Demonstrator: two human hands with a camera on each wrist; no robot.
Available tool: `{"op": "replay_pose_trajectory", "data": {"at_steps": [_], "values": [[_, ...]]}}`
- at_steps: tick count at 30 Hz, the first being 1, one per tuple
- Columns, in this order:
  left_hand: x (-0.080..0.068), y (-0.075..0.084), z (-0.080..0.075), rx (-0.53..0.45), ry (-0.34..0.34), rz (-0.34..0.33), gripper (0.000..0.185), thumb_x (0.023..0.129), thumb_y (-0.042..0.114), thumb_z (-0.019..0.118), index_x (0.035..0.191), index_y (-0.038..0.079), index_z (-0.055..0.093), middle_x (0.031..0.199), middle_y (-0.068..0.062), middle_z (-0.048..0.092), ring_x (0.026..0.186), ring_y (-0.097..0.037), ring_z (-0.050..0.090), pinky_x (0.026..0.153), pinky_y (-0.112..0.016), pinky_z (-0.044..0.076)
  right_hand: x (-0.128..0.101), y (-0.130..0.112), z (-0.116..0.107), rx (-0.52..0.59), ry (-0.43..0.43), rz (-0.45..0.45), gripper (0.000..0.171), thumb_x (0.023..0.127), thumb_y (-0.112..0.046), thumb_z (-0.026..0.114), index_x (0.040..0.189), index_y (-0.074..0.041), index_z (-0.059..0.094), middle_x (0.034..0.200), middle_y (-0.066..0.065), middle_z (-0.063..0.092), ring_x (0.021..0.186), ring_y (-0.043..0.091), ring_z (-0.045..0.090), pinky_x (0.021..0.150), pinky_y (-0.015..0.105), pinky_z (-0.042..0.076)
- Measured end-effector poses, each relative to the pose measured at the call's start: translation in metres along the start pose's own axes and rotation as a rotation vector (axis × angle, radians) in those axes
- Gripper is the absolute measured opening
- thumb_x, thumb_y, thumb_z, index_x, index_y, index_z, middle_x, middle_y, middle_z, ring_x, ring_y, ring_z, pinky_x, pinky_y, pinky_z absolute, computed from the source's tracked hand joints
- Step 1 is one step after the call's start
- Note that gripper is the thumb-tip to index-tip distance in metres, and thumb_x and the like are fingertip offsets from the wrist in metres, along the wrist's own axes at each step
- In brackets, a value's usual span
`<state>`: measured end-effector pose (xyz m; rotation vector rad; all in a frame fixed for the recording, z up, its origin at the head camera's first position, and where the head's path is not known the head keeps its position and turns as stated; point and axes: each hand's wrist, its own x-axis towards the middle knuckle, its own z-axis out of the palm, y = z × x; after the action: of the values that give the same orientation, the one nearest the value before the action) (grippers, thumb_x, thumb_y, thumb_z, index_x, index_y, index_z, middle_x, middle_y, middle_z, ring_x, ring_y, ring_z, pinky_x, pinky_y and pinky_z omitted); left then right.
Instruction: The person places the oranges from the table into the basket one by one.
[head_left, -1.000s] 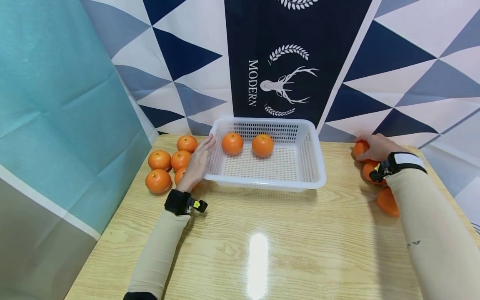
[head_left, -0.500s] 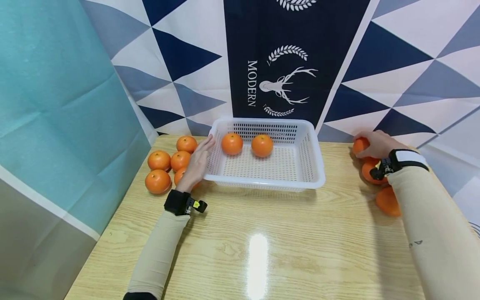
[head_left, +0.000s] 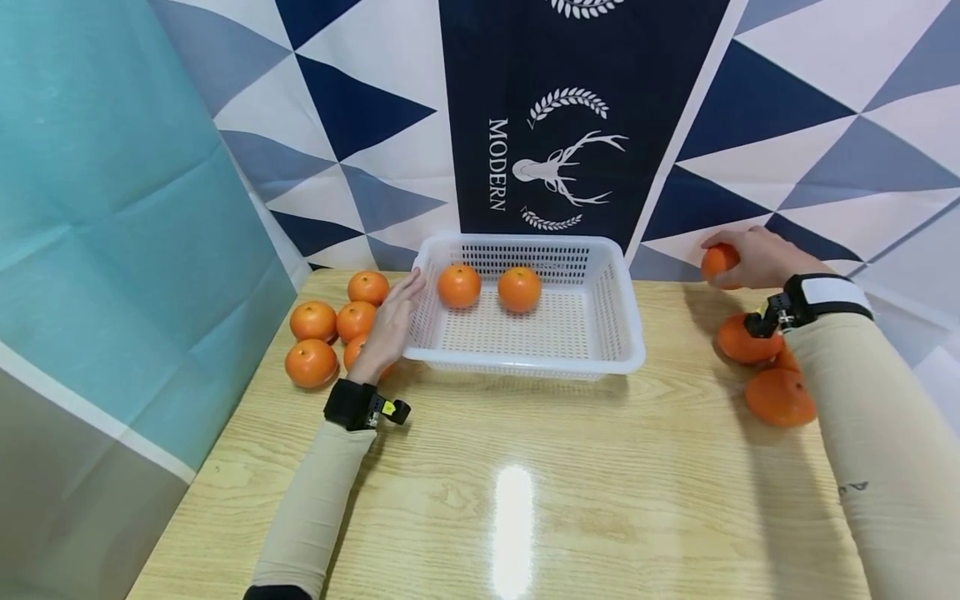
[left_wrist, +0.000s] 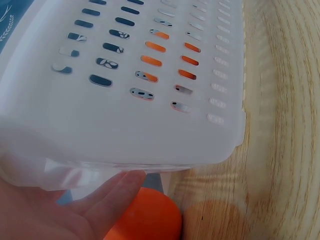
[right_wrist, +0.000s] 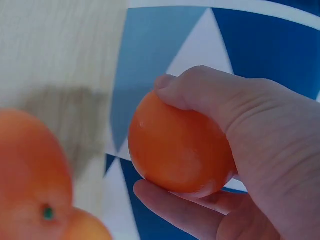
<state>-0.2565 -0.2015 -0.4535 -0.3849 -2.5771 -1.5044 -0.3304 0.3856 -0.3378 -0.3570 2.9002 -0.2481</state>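
My right hand grips an orange between thumb and fingers, raised above the table near the back right. Below it, several oranges lie by the forearm, partly covered by the sleeve. My left hand lies with fairly straight fingers along the left end of a white plastic basket, fingertips at its rim. In the left wrist view those fingers show under the rim, close to an orange. Inside the basket, toward its left and back, sit two oranges.
Left of the basket a group of oranges rests on the wooden table, partly behind the left hand. A patterned cloth hangs right behind the basket, and a teal cloth borders the left side.
My right hand has lifted the orange up off the spot beside the others, uncovering more of the oranges beneath. The left hand stays at the basket; the head view shifts slightly.
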Motion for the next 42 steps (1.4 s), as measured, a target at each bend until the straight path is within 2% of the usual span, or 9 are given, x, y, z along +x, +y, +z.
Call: {"op": "replay_pose_trajectory", "data": {"at_steps": [3,7,10,14,18,27,38,41,42], "values": [[0.004,-0.009,0.000,0.003,0.003,-0.008,0.068,0.113,0.036,0.028,0.171,0.005,0.047,0.189,-0.006,0.030,0.177,-0.033,0.025,0.146,-0.056,0.020,-0.001,-0.008,-0.012,-0.029,0.005,-0.015,0.066,0.099,-0.027,0.080,0.155,0.000,0.056,0.129,0.038,0.060,0.110,0.050,0.056,0.084,0.055,0.052],[0.008,-0.018,-0.001,0.029,0.006,-0.010,0.076,0.110,0.047,0.026,0.172,0.006,0.046,0.189,-0.004,0.030,0.177,-0.032,0.025,0.146,-0.056,0.021,-0.004,-0.017,-0.031,-0.061,0.011,-0.031,0.065,0.099,-0.024,0.079,0.155,0.001,0.055,0.123,0.038,0.061,0.106,0.048,0.057,0.079,0.048,0.052],[0.010,-0.022,-0.002,0.044,0.004,0.000,0.085,0.107,0.055,0.022,0.171,0.005,0.045,0.189,-0.006,0.030,0.177,-0.034,0.025,0.145,-0.058,0.022,-0.005,-0.022,-0.043,-0.088,0.019,-0.031,0.066,0.100,-0.024,0.076,0.156,0.002,0.053,0.128,0.043,0.056,0.110,0.052,0.054,0.081,0.053,0.054],[0.010,-0.026,-0.002,0.052,0.009,0.008,0.081,0.108,0.052,0.024,0.171,0.006,0.046,0.189,-0.005,0.030,0.177,-0.033,0.026,0.146,-0.057,0.021,-0.006,-0.027,-0.053,-0.098,0.020,-0.021,0.067,0.100,-0.024,0.075,0.157,0.002,0.051,0.135,0.046,0.049,0.117,0.056,0.049,0.088,0.062,0.054],[0.010,-0.028,-0.002,0.055,0.016,0.005,0.073,0.111,0.043,0.027,0.171,0.008,0.047,0.189,-0.002,0.031,0.177,-0.031,0.027,0.146,-0.055,0.021,-0.007,-0.031,-0.056,-0.094,0.020,-0.023,0.067,0.100,-0.024,0.074,0.158,0.002,0.050,0.136,0.045,0.048,0.118,0.056,0.048,0.090,0.063,0.053],[0.009,-0.022,-0.002,0.038,0.005,-0.005,0.085,0.106,0.055,0.023,0.171,0.006,0.047,0.189,-0.004,0.031,0.177,-0.032,0.026,0.146,-0.056,0.022,-0.005,-0.041,-0.058,-0.097,0.020,-0.014,0.069,0.100,-0.026,0.073,0.159,0.000,0.049,0.137,0.045,0.046,0.116,0.056,0.049,0.089,0.062,0.052],[0.007,-0.021,0.000,0.029,-0.014,-0.004,0.081,0.110,0.052,0.022,0.172,0.005,0.045,0.190,-0.006,0.028,0.178,-0.033,0.024,0.145,-0.058,0.022,0.004,-0.070,-0.052,-0.093,0.032,-0.059,0.067,0.101,-0.024,0.073,0.160,-0.001,0.051,0.137,0.043,0.047,0.116,0.055,0.050,0.091,0.060,0.053],[0.006,-0.018,0.001,0.015,-0.015,-0.007,0.078,0.111,0.050,0.024,0.172,0.006,0.045,0.190,-0.004,0.028,0.178,-0.032,0.024,0.145,-0.058,0.022,0.007,-0.077,-0.051,-0.093,0.030,-0.066,0.067,0.101,-0.023,0.073,0.160,-0.002,0.051,0.139,0.043,0.047,0.117,0.055,0.052,0.092,0.061,0.053],[0.002,-0.010,-0.001,0.011,-0.023,-0.003,0.075,0.112,0.047,0.024,0.172,0.006,0.045,0.190,-0.004,0.029,0.178,-0.031,0.024,0.145,-0.056,0.023,0.007,-0.080,-0.051,-0.090,0.030,-0.066,0.067,0.101,-0.023,0.073,0.160,-0.002,0.051,0.139,0.044,0.046,0.117,0.055,0.052,0.093,0.062,0.053]]}}
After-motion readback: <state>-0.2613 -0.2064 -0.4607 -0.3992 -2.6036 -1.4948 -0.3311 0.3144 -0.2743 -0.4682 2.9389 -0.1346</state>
